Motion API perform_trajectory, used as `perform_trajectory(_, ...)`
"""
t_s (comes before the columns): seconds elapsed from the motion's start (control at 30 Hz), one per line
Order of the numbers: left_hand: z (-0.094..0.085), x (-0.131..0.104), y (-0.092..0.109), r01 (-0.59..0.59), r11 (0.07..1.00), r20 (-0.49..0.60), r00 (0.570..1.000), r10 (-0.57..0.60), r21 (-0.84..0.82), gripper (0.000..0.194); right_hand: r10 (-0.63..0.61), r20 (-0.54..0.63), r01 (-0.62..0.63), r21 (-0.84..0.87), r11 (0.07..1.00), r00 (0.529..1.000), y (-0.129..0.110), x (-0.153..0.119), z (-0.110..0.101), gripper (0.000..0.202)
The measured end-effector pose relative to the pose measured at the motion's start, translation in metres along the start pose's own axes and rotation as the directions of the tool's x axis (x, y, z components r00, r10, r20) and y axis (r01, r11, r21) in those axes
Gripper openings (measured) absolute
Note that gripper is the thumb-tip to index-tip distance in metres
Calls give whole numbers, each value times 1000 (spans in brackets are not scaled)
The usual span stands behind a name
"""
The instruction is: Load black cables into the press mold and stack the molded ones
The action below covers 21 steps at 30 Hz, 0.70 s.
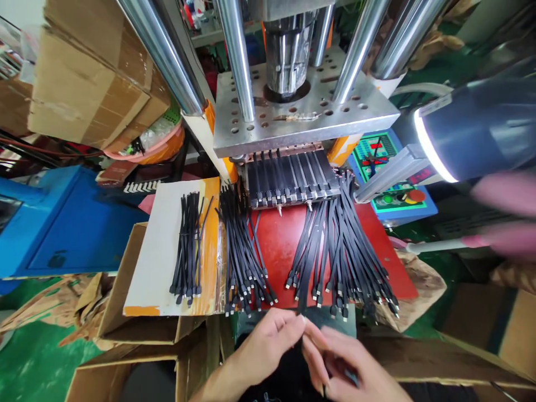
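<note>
My left hand (pixel 272 338) is closed, thumb and forefinger pinched at the lower end of a flat black cable (pixel 306 285). Beside it, my right hand (pixel 347 357) has its fingers curled in, slightly blurred, with something dark showing between them; the fingertips of both hands meet. Just beyond them, a fanned pile of black cables (pixel 352 251) with metal-tipped plugs lies on a red board (pixel 276 240). Another pile of cables (pixel 245 257) is to its left. Farther left, a smaller bundle of cables (pixel 188 251) rests on a white board (pixel 151 251).
Ahead stands a press with a steel plate (pixel 301 120) and a black mould (pixel 293 178) holding several cables. A control panel (pixel 393 178) and dark lamp (pixel 473 123) are at the right. Cardboard boxes (pixel 92 78) and a blue machine (pixel 79 223) stand left. Blurred pink shapes (pixel 508 215) show at right.
</note>
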<state>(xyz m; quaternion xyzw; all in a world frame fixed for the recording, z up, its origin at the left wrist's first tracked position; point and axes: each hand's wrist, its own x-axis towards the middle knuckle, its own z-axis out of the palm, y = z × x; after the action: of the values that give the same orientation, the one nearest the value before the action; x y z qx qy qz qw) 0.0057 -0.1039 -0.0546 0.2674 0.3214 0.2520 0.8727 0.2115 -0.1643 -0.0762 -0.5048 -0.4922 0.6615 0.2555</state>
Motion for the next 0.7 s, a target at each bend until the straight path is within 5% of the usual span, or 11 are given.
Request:
perform_trajectory(0.07, 5, -9, 4, 25, 987, 10, 1000, -27, 160, 76, -18, -150, 37, 125, 991, 989, -24, 21, -6, 62)
perform_trajectory(0.2, 12, -24, 18, 87, 875, -129, 991, -29, 475, 70, -55, -340, 134, 214, 968, 939, -60, 62, 6, 55)
perform_trajectory(0.37, 11, -22, 55, -20, 648, -233, 924, 302, 762, 41, -286, -353, 337, 94, 937, 891, -71, 77, 19, 46)
perform_trajectory(0.53, 9, 6, 95, -284, 502, -78, 809, 583, 817, 23, -481, -346, 472, -117, 874, 805, -66, 75, 22, 32)
perform_trajectory(0.7, 13, 20, 101, -356, 462, -8, 786, 619, 812, 21, -516, -384, 485, -184, 855, 766, -60, 75, 26, 36)
